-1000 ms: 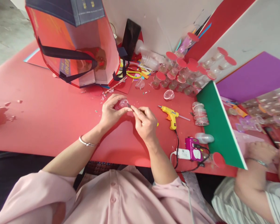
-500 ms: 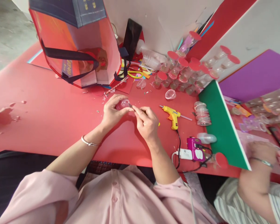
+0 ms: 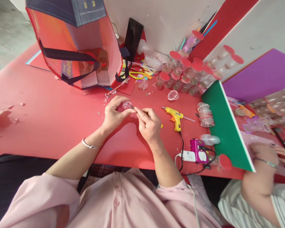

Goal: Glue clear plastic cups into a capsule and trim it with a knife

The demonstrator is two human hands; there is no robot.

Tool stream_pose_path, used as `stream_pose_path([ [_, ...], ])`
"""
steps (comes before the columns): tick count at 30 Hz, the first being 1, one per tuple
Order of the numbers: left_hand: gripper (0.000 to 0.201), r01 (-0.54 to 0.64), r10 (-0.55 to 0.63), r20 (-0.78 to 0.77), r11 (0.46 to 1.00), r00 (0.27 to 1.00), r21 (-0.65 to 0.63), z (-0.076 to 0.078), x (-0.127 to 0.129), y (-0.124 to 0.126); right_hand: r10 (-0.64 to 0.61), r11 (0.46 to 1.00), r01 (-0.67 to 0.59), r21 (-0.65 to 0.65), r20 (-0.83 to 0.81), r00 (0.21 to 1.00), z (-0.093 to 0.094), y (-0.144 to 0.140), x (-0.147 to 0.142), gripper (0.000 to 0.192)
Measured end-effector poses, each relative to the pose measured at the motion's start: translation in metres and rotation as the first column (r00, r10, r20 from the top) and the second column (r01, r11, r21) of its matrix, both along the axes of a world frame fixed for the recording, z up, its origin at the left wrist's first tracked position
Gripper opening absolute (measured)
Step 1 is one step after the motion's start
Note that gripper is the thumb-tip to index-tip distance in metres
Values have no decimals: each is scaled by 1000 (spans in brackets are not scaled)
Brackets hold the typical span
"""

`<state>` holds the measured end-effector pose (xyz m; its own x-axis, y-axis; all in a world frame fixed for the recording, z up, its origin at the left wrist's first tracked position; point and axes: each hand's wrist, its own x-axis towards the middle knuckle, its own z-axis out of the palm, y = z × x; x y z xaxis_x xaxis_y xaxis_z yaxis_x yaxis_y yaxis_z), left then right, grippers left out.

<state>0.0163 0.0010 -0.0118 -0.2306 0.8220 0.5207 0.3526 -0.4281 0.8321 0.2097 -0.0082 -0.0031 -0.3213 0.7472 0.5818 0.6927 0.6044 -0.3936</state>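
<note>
The clear cup [image 3: 125, 105] is held above the red surface [image 3: 49, 133], in front of the person's chest, tipped on its side in the left hand [image 3: 112, 112], whose fingers and thumb curl around it. The right hand [image 3: 150, 125] is closed, its thumb and forefinger pinching a small dark tool [image 3: 132, 107] against the cup's near edge; the tool is too small to make out further. Beyond the hands, a loose cup [image 3: 173, 95] lies on the surface near the yellow glue gun [image 3: 177, 117], which points left. To the right, a stack of lids [image 3: 206, 115] lies beside the green panel [image 3: 224, 126], with a purple plug box [image 3: 198, 151] nearer the person. Behind stand joined cups with red discs [image 3: 185, 62]. Farther left are yellow-handled scissors [image 3: 137, 75], a phone [image 3: 133, 34] leaning on the wall and a big open bag [image 3: 90, 14]. Past the panel rests a co-worker's hand [image 3: 263, 153].
</note>
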Motion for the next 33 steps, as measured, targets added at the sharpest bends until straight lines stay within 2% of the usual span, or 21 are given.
stream_pose_path([
  [6, 59, 5, -5, 26, 1000, 1000, -8, -1, 0, 1, 18, 999, -17, 35, -24, 1000, 1, 0, 1, 34],
  [10, 59, -4, 4, 22, 1000, 1000, -1, -3, -1, 2, 9, 1000, -9, 12, -24, 1000, 1, 0, 0, 34],
  [14, 54, -2, 2, -1, 1000, 1000, 21, -2, 0, 0, -2, 1000, 2, 12, -14, 1000, 0, 0, 1, 36],
  [20, 60, -1, 1, 36, 1000, 999, -15, -1, 0, 1, 7, 1000, -7, 29, -9, 1000, 1, 0, 0, 34],
  [33, 55, 17, -17, 12, 1000, 1000, -10, 0, 1, 0, -3, 999, 2, 52, 22, 1000, 2, 0, 0, 34],
])
